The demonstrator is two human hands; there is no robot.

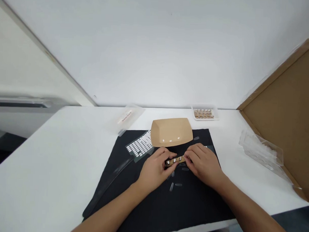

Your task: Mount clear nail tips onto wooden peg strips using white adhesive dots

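Observation:
My left hand point(156, 167) grips one end of a short wooden strip point(177, 160) between thumb and fingers. Small metal pegs with white dots on top stand along the strip. At its other end, the fingertips of my right hand point(202, 161) are pinched together; whatever they hold is too small to make out. Below and between the hands, several clear nail tips point(178, 185) lie loose on a black cloth point(151, 210). Just behind the hands sits a brown paper tray point(170, 128) with a few white dots inside.
Left of the tray lies a sheet of white oval stickers point(139, 146). A clear plastic lid point(129, 116) and a small white box of pegged strips point(204, 113) stand farther back. To the right are a clear plastic case point(262, 148) and a tall cardboard panel point(288, 117).

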